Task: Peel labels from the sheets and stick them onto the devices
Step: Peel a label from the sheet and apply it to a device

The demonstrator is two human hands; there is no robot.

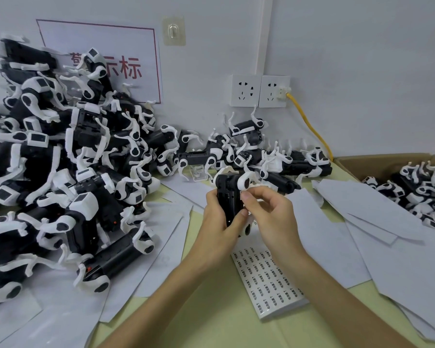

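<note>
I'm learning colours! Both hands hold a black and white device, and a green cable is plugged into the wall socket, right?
Not quite: the head view shows the cable in the wall socket is yellow, not green. The left hand and right hand do hold the black and white device.

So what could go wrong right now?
1. The right hand pinches at the side of the device that the left hand grips. The label, hidden there, could go on crooked or wrinkled.
2. The right forearm passes over the label sheet. It might brush it and drag or curl labels.
3. The pile at the left is high and close. A bump could send devices sliding onto the work.
</note>
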